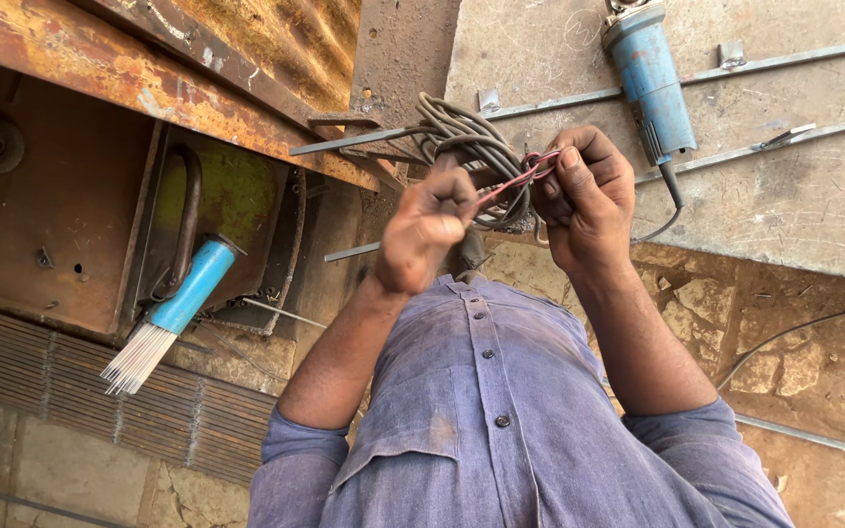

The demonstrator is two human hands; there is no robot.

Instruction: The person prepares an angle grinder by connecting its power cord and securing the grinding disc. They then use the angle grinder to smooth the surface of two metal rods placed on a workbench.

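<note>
Both my hands are raised in front of my blue-grey shirt (pixel 501 411) and work on a coiled bundle of grey cable (pixel 471 147). My right hand (pixel 589 200) grips the coil, and its thumb and fingers pinch a thin red wire (pixel 538 164) looped around it. My left hand (pixel 427 230) is closed in a fist on the other end of that red wire, which runs taut between the two hands. The cable's far loops hang behind my fingers.
A blue angle grinder (pixel 649 83) lies on a grey metal sheet (pixel 794 196) beside thin metal bars (pixel 794 54). At the left, a blue packet of welding rods (pixel 176 308) rests against a rusty steel frame (pixel 100 68). Stone paving (pixel 814 362) lies below.
</note>
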